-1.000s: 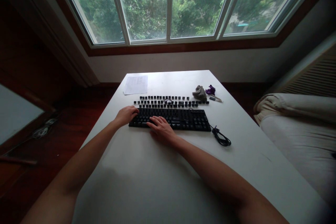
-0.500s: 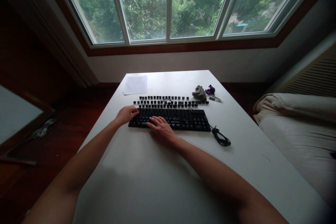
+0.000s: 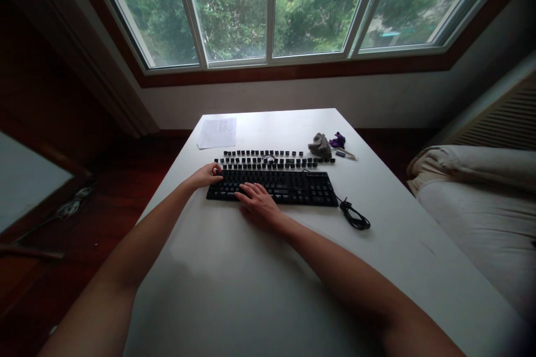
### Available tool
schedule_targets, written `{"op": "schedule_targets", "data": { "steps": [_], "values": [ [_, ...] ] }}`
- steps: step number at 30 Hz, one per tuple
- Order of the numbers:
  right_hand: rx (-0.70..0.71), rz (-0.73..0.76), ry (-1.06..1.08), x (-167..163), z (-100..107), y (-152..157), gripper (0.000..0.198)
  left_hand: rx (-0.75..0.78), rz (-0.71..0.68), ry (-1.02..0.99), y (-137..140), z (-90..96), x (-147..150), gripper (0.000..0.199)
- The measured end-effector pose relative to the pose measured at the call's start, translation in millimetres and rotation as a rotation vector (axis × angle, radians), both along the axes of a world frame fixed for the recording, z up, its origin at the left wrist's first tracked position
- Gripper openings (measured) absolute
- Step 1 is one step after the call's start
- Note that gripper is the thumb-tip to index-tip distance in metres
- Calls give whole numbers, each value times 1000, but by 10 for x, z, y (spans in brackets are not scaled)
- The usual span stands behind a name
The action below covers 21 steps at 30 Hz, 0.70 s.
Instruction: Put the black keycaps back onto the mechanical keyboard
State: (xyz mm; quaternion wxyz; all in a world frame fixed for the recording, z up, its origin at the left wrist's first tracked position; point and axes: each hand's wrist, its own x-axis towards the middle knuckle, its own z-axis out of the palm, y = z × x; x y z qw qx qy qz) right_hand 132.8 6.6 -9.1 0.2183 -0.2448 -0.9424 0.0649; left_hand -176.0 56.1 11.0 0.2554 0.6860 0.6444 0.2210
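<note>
A black keyboard (image 3: 293,192) lies across the white table, many of its keys in place along the lower part and the number pad. Behind it loose black keycaps (image 3: 268,166) are set out in rows. At the keyboard's upper left corner is my left hand (image 3: 205,175); its thumb and index finger are apart, the fingertips close to the leftmost loose keycaps. Anything small between them is too tiny to see. My right hand (image 3: 260,203) rests palm down on the keyboard's front edge, left of the middle, with fingers spread over the lower keys.
The white table (image 3: 234,268) carries a paper sheet (image 3: 217,133) at the back left. A grey cloth (image 3: 320,146), a purple cloth (image 3: 338,140) and thin tools (image 3: 346,154) lie at the back right. The coiled cable (image 3: 355,217) sits right of the keyboard.
My left hand has shifted slightly away from me, toward the loose keycaps, and its thumb and index finger have parted. The right hand stays on the keyboard. The view has moved slightly.
</note>
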Motion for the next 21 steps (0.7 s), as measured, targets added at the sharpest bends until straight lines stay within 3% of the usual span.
{"op": "schedule_targets", "data": {
  "steps": [8,15,21],
  "values": [
    [11,-12,-8,4,56,-48,51,4,57,45,-65,21,-23,38],
    [10,9,-62,4,106,-106,56,218,174,290,63,35,139,21],
    [11,39,-103,17,103,-61,56,205,72,375,352,100,158,20]
  ]
}}
